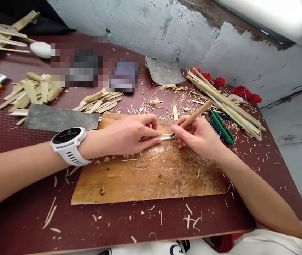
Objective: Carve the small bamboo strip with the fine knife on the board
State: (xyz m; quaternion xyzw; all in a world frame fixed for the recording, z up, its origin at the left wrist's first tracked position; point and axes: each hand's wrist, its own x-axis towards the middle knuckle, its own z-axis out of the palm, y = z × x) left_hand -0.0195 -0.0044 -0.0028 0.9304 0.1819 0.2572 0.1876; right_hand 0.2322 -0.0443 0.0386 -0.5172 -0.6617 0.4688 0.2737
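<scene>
My left hand (pixel 129 134), with a white watch on its wrist, pinches a short pale strip of split stalk (pixel 166 136) down on the worn wooden board (pixel 148 182). In my right hand (pixel 197 136) is a carving tool with a round wooden handle (pixel 197 114), held like a pen. Its dark tip meets the right end of the strip, close to my right thumb. Fingers hide the strip's left end and part of the blade. Fine shavings lie scattered over the board around both hands.
Behind the right hand lie a green cutter (pixel 222 127), a bundle of long stalks (pixel 227 102) and red roses (pixel 241 92). To the left are a grey strip (pixel 61 118) and piles of split pieces (pixel 100 101). A plastered wall (pixel 140 24) bounds the table's back.
</scene>
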